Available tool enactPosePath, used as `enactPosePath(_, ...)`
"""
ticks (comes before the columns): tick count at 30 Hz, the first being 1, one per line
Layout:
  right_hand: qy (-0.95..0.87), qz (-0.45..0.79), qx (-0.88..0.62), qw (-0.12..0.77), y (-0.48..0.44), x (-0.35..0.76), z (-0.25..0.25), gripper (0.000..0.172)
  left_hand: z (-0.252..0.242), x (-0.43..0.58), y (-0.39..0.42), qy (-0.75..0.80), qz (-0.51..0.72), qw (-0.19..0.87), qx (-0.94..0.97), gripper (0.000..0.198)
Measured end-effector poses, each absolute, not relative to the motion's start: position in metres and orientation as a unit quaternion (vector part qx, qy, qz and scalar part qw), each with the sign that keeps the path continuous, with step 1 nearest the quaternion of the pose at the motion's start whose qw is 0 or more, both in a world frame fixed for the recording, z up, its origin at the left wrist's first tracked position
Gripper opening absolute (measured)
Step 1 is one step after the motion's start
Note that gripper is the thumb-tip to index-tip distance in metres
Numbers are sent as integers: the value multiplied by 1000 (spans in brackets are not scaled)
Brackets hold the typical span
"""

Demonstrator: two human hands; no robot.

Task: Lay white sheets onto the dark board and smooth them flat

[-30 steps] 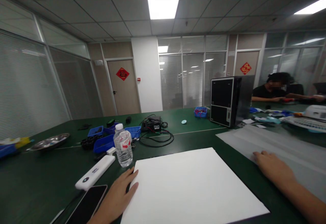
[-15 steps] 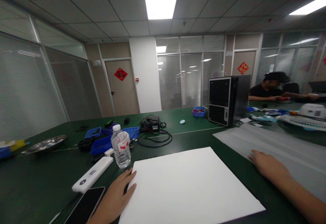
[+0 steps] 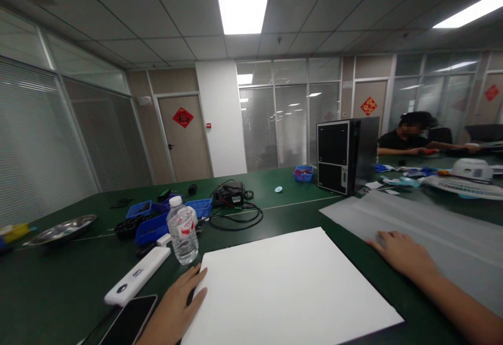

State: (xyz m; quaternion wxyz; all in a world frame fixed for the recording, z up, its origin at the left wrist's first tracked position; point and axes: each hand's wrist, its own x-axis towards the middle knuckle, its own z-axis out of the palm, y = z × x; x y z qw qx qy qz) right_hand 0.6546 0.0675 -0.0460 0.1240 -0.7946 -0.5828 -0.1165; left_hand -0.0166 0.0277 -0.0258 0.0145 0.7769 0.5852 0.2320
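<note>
A large white sheet [image 3: 291,287] lies flat on the green table [image 3: 58,282] in front of me. My left hand [image 3: 176,305] rests open, palm down, at the sheet's near left corner, fingers touching its edge. My right hand [image 3: 401,253] lies open and flat on a translucent grey sheet [image 3: 432,230] to the right, apart from the white sheet. Neither hand holds anything.
By my left hand are a water bottle [image 3: 182,230], a white oblong device [image 3: 135,276] and a black phone [image 3: 128,321]. Further back: blue bins [image 3: 151,227], black cables [image 3: 236,214], a metal dish [image 3: 61,230], a black computer case [image 3: 346,148]. A seated person [image 3: 408,135] works at the far right.
Both hands keep their places on the sheets. The view has swung slightly right and up, so everything sits a little further left in the picture.
</note>
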Motion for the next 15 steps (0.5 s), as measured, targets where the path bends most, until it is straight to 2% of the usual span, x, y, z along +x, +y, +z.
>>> enactPosePath(5, -590, -122, -789, 124, 69, 647, -45, 71, -22, -15, 25, 593, 226, 18, 773, 49)
enactPosePath(11, -625, -114, -759, 138, 58, 627, -28, 57, -25, -17, 26, 598, 216, 29, 771, 50)
enactPosePath(15, -627, -118, -751, 169, 50, 602, -12, 59, -29, -21, 27, 598, 221, 28, 770, 49)
